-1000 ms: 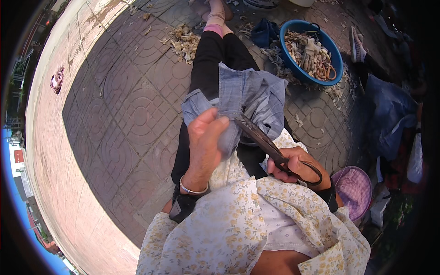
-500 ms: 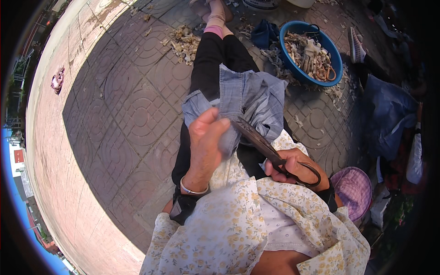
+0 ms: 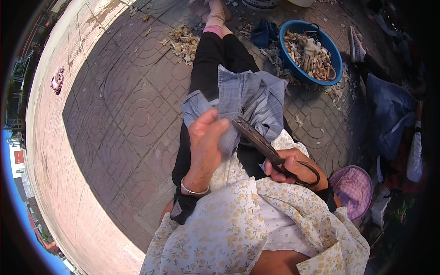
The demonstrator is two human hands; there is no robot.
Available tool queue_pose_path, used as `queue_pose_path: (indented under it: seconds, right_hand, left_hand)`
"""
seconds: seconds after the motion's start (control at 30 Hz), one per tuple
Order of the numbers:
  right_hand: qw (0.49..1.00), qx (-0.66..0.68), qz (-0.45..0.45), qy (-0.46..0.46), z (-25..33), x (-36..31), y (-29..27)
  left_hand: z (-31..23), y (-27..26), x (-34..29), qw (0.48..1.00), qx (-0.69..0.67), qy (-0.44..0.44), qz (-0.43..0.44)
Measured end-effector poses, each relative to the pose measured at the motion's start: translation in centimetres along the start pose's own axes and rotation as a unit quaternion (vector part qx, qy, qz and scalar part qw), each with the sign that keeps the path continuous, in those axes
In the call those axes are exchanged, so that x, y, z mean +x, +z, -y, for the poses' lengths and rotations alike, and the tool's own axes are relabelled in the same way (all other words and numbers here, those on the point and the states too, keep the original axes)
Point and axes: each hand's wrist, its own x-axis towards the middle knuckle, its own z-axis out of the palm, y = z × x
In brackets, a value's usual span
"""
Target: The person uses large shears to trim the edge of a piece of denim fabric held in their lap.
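My right hand [image 3: 300, 166] is wrapped round the handles of dark metal scissors [image 3: 257, 141], low over my lap. The blades point up and left toward my left hand [image 3: 203, 144]. That hand is raised with its thumb and forefinger brought together in a pinch; whatever lies between them is too small to make out. Below the hands, a worn blue-grey denim cloth [image 3: 261, 89] with a ragged edge is spread over my black-trousered legs. The scissor tips are above the cloth, close to my left fingertips.
A blue basin [image 3: 337, 55] of dry plant scraps holds a pale glove [image 3: 310, 51] and an orange-handled tool. Dry peelings [image 3: 183, 45] litter the paving beside my feet. A pink checked hat [image 3: 352, 192] lies at my right. Another person's patterned shoe [image 3: 356, 45] shows at the far right.
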Motion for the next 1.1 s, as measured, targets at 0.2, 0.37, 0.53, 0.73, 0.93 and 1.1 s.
queue_pose_path:
  seconds: [0.2,0.37,0.53,0.73,0.93,1.1]
  right_hand:
    - [1.0,0.026,0.007,-0.009,-0.8,0.3,-0.1]
    - [0.999,0.006,-0.016,-0.038,-1.0,0.4,0.4]
    - [0.998,-0.024,-0.027,-0.057,-0.7,0.5,0.7]
    - [0.996,-0.024,-0.043,-0.074,-1.0,1.8,0.2]
    - [0.993,0.034,-0.075,-0.08,-2.2,2.6,-0.2]
    - [0.986,0.092,-0.108,-0.087,-3.1,2.7,-0.7]
  left_hand:
    - [0.2,-0.6,-0.2,0.996,0.085,0.039,-0.003]
    - [0.5,-0.4,-0.2,0.999,0.028,0.014,0.014]
    - [-0.6,-1.0,0.5,0.988,0.153,0.008,0.028]
    - [-3.9,-0.5,3.9,0.95,0.272,-0.056,0.14]
    - [-3.7,0.9,6.5,0.891,0.426,-0.011,0.158]
    - [-2.2,1.6,7.4,0.899,0.412,0.012,0.146]
